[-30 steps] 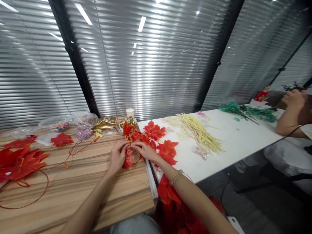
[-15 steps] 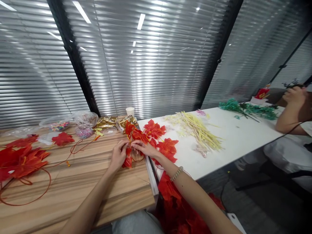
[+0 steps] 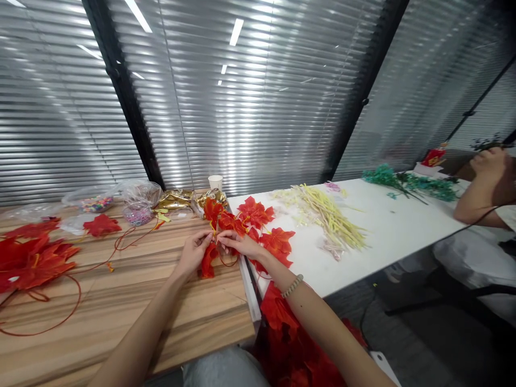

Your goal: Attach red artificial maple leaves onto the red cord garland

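Observation:
My left hand is closed in a pinch at the yellow stem of a red artificial maple leaf, which hangs just below the fingers. Opposite it, my right hand pinches at the same spot, its fingertips almost meeting the left ones. The exact grip on the thin stem and cord is too small to make out. More red leaves of the garland spread behind and to the right, over the seam of the two tables. A further bunch of red leaves hangs below my right forearm.
On the wooden table, red leaves with a thin red cord lie left, near bags of beads, gold wrappers and a paper cup. Yellow stems and teal sprigs lie on the white table. A co-worker's arm is at right.
Both hands stay at the leaf's stem with small finger movements. The left hand's fingers have shifted slightly, and the leaf below them has turned a little. The view has tilted slightly.

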Motion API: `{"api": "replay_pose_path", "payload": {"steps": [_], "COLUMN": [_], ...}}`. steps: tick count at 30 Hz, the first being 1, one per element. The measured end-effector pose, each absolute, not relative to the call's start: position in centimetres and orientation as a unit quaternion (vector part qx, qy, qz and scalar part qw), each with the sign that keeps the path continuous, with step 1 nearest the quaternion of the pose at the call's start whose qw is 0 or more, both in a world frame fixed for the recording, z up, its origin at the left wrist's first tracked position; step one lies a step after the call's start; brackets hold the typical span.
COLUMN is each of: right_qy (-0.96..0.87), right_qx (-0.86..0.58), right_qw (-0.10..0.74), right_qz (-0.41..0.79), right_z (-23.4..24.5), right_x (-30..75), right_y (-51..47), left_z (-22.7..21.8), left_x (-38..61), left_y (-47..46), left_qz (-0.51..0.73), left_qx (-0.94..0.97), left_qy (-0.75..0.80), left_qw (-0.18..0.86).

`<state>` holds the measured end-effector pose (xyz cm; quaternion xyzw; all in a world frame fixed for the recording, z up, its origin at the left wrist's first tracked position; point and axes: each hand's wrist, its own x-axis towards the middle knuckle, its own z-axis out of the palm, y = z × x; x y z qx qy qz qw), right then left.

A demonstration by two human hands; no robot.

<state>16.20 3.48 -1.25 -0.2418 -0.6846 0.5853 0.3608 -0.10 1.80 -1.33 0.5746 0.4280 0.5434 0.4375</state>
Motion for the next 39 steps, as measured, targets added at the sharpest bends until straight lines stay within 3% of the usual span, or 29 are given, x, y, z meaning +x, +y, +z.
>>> {"api": "replay_pose_path", "payload": {"steps": [7,39], "right_qy": [-0.647,-0.61], "right_qx": [-0.214,-0.141], "right_qw": [0.365,0.336], "right_qz": [0.634,0.704], "right_z": [-0.4,-1.1], "right_x": [16.2,16.3], "right_y": [3.0,3.7], "left_z": [-0.8,-0.3], "left_x": [0.1,0.5], "left_y": [1.3,0.9], "left_qz": [0.548,0.535], "left_qx": [0.516,0.463], "left_qy": [0.4,0.36], "left_qw": [0.523,0.608]}}
